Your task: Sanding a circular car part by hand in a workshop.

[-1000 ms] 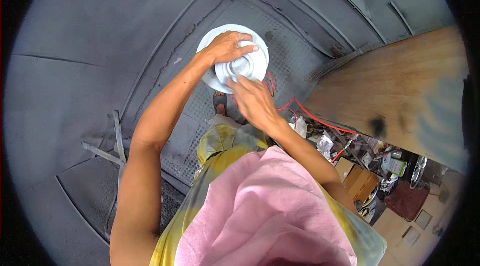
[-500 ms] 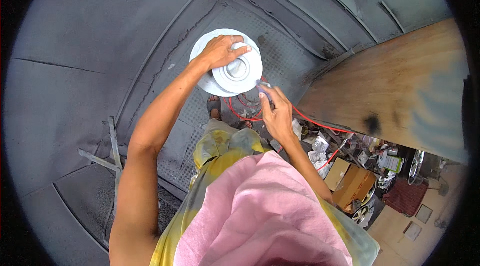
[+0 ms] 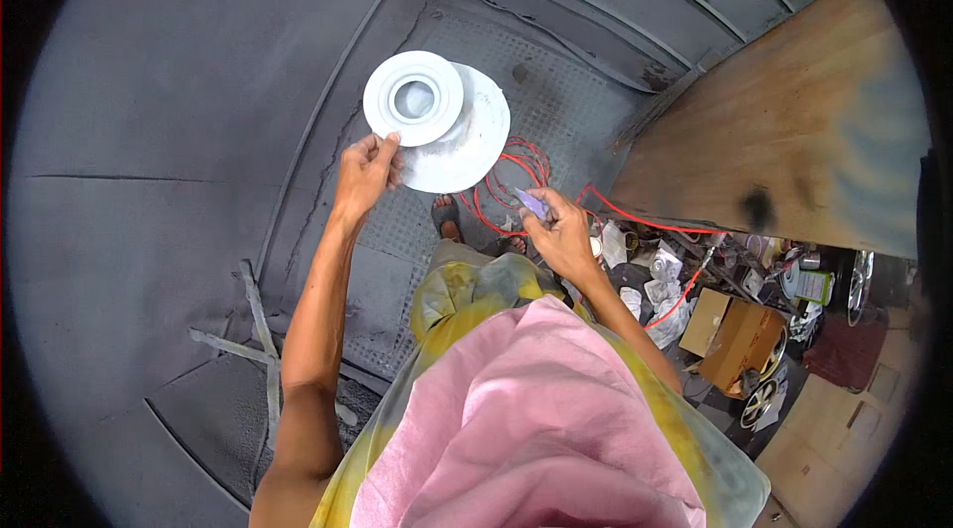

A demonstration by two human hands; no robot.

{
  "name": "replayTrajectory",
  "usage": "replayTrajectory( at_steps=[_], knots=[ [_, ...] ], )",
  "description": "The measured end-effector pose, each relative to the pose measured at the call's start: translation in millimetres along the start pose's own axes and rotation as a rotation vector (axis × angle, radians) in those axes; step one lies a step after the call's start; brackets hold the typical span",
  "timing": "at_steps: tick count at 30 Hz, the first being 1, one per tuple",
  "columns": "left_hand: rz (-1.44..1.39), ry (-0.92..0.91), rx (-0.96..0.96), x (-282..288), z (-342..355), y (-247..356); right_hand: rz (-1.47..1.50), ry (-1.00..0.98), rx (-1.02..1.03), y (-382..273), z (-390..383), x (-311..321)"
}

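Note:
A white ring-shaped disc [image 3: 439, 101] with a raised hub and a round hole lies over the upper left part of a larger white round plate [image 3: 482, 131]. My left hand [image 3: 365, 171] pinches the near edge of the disc, with the thumb on top and the fingers underneath. Below and to the right of the plate, apart from it, my right hand [image 3: 562, 230] is closed around a small flat purple piece [image 3: 532, 202]. Its exact kind cannot be made out. What supports the plate from below is hidden.
A red hose [image 3: 516, 163] coils on the patterned floor and runs right past a brown wooden panel [image 3: 774, 131]. Cardboard boxes [image 3: 740, 344], wheel rims and litter crowd the lower right. Grey-painted bars [image 3: 260, 315] stand at the lower left, beside grey walls.
My left hand has moved from the disc's top to its near edge. The disc has shifted left across the plate. My right hand has drawn away from the disc's rim with the purple piece.

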State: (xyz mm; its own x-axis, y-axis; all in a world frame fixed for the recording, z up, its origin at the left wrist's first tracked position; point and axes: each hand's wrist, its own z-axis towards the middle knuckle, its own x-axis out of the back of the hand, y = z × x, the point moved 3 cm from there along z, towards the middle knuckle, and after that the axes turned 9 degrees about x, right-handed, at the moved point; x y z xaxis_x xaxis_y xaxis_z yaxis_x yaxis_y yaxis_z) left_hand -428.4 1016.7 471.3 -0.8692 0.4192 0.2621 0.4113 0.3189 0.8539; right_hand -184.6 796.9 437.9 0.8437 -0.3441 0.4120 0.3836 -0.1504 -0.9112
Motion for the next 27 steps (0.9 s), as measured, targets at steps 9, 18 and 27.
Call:
replayTrajectory(
  at_steps=[9, 18, 27],
  knots=[
    [-0.023, -0.300, -0.041, -12.5, -24.7, -9.5, -0.063, 0.211, 0.270, 8.7, 0.8, -3.1],
    [0.222, -0.377, -0.024, -16.9, -23.0, -0.8, 0.555, 0.129, -0.196, 9.3, 29.8, -34.5],
    [1.106, -0.041, -0.662, 0.2, -13.4, 64.9, 0.582, 0.282, -0.162, 4.4, 35.5, -35.6]
  ],
)
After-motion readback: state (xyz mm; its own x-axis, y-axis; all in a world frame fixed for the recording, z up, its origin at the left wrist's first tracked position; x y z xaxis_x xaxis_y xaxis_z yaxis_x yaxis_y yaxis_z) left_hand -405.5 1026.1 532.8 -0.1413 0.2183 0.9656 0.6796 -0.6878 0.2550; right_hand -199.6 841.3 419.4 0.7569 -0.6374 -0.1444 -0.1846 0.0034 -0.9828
